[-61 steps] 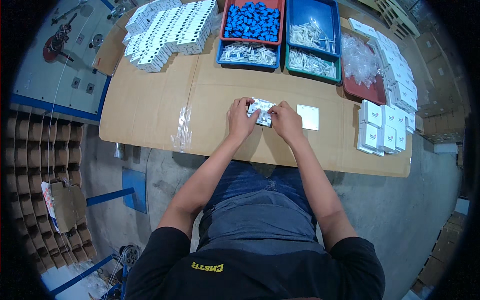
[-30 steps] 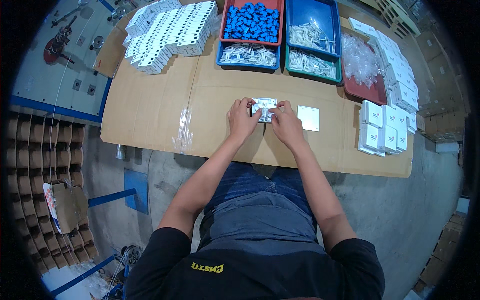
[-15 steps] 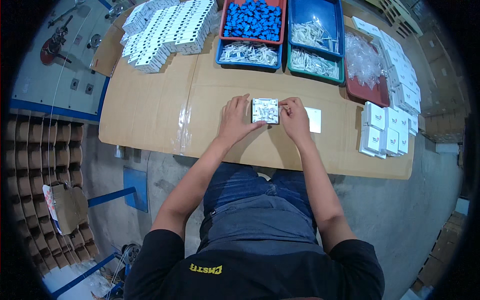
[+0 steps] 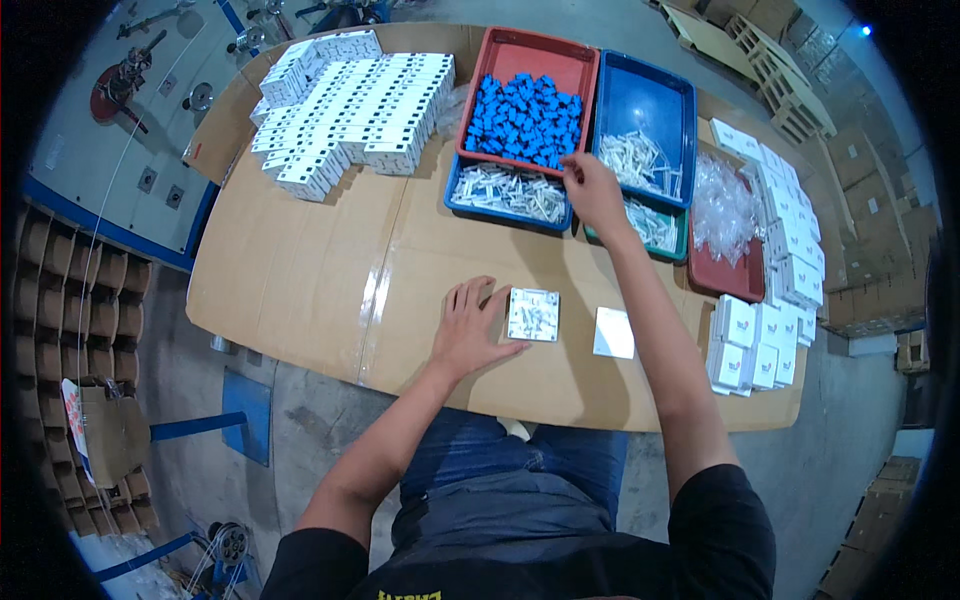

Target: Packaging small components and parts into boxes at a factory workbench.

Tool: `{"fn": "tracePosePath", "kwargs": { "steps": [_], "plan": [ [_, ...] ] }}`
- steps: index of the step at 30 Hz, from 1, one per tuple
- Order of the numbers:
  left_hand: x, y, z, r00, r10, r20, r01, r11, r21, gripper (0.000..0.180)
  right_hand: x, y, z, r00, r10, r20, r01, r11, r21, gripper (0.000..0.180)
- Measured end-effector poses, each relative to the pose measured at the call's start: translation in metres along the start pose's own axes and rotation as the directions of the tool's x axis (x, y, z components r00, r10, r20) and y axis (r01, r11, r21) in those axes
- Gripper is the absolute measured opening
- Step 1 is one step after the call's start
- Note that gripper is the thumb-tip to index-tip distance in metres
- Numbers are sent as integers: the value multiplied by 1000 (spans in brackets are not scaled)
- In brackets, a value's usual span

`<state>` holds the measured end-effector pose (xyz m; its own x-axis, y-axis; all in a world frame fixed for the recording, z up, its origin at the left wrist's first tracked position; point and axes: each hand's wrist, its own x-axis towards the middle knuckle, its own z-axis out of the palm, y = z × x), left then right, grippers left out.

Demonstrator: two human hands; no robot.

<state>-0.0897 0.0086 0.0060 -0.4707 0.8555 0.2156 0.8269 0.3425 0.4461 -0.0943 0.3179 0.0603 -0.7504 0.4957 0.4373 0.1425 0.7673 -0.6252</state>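
Observation:
My left hand (image 4: 472, 325) lies flat on the cardboard-covered table (image 4: 300, 280), fingers spread, its fingertips touching the left edge of a small square white part (image 4: 533, 314). A plain white square plate (image 4: 613, 333) lies just right of that part. My right hand (image 4: 592, 190) is stretched far forward over the trays, its fingers at the edge of the red tray of blue pieces (image 4: 527, 117) and above the blue tray of white strips (image 4: 509, 193). Whether it holds anything cannot be seen.
A pile of white boxes (image 4: 345, 100) fills the far left of the table. A blue tray with white pieces (image 4: 645, 140), a green tray (image 4: 655, 225), clear bags in a red tray (image 4: 725, 215) and stacked white boxes (image 4: 765, 330) stand at the right. Cardboard cartons line the floor at left.
Both hands were working together on the small white part. My right hand has let go and reached forward to the trays; my left hand now rests flat beside the part.

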Motion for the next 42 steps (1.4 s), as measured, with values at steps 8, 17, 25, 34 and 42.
{"fn": "tracePosePath", "kwargs": {
  "steps": [8, 17, 25, 34, 42],
  "plan": [
    [6, 2, -5, 1000, -19, 21, 19, 1000, 2, 84, 170, 52, 38, 984, -163, -70, 128, 926, -356, 27],
    [10, 1, -5, 1000, -20, 23, 21, 999, -41, 84, 227, 78, 66, 995, -11, 102, 53, 903, -426, 29],
    [9, 5, -5, 1000, 4, -4, -4, 999, -46, 82, 213, 77, 36, 990, -15, -140, 33, 991, 128, 29],
    [1, 5, -2, 1000, 14, -19, -14, 1000, 12, 81, 34, -57, -64, 967, 18, 253, -252, -24, 967, 36],
    [-6, 4, 8, 999, 13, -42, -12, 1000, 27, 84, -59, -78, -95, 958, 22, 286, -285, -45, 958, 40]
  ]
}}
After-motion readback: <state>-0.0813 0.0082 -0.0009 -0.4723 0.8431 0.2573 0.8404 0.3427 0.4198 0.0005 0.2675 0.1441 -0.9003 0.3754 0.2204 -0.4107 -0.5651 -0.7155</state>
